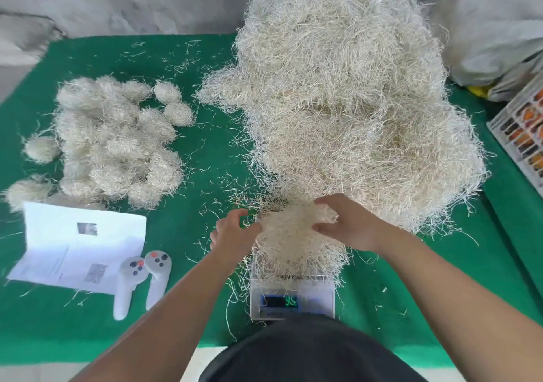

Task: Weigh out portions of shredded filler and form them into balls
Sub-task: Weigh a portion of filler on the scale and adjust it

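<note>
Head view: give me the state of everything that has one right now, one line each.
Scale: switched on, digits lit but too blurred to read.
Portion: loose on the scale, not yet balled.
Big pile: loose, heaped behind the scale.
Balls: formed, clustered at left.
Left hand: fingers curled on the portion's left edge.
Right hand: gripping the portion's top right.
Paper sheet: lying flat.
Two controllers: set down, untouched.

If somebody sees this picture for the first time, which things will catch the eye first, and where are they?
The huge pile of pale shredded filler on the right half of the green table cover dominates the view. Near the front, the left hand and the right hand grasp a portion of filler sitting on a small digital scale with a lit display. At the left lies a cluster of finished balls.
</note>
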A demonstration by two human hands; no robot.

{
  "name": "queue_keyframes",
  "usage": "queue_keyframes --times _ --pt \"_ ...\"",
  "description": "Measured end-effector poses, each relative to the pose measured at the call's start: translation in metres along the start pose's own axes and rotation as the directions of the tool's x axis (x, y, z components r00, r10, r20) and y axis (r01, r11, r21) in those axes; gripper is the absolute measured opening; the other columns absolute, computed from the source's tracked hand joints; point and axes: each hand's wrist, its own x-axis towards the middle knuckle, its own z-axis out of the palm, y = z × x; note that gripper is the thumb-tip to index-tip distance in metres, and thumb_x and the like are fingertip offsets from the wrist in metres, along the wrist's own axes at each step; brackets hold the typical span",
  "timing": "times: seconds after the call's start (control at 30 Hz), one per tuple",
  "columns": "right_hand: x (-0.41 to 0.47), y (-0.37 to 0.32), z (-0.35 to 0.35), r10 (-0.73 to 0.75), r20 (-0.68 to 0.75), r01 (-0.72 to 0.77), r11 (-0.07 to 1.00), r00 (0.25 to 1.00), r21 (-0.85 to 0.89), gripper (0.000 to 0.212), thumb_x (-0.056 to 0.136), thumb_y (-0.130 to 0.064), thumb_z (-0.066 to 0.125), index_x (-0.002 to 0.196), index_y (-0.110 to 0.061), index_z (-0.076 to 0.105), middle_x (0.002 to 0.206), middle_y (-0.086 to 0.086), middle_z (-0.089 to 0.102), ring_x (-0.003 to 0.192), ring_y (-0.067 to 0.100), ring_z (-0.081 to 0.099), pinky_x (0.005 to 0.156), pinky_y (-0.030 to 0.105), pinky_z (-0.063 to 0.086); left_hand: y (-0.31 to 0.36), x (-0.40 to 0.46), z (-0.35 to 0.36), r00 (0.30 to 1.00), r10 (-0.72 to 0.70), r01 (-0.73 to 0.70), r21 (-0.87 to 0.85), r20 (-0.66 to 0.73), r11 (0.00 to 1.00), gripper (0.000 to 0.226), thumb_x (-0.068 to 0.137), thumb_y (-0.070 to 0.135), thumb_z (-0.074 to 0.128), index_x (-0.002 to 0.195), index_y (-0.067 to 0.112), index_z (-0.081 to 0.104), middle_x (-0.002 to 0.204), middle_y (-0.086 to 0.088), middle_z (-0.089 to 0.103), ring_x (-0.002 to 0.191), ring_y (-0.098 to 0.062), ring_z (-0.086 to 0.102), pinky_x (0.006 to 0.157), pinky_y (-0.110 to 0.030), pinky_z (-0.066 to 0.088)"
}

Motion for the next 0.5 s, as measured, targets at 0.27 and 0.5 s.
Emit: queue_keyframes --times 0.27,0.5 --pt "-0.040 -0.008 -0.008 -0.029 -0.366 0.132 0.957 0.930 0.258 0.058 0.091 -0.030 0.059 0.147 -0.045 0.048 0.152 -0.015 0.041 0.143 0.015 0.028 0.120 0.047 0.024 0.015 -0.026 -0.001 0.957 0.257 -0.270 -0.086 -0.138 0.959 0.060 0.083 0.043 0.052 0.143 0.046 0.045 0.152 0.012 0.035 0.140 -0.013 0.025 0.119 -0.060 0.024" --pt "-0.069 -0.018 -0.044 0.063 0.265 -0.057 0.998 0.962 -0.031 0.101 0.090 -0.046 0.073 0.162 -0.049 0.003 0.172 -0.016 -0.003 0.158 0.010 -0.003 0.127 0.047 0.009 0.028 -0.042 0.012 0.845 0.533 -0.525 0.111 -0.047 0.844 0.061 0.090 0.035 0.062 0.146 0.043 0.040 0.158 0.018 0.031 0.142 -0.003 0.020 0.120 -0.042 0.013"
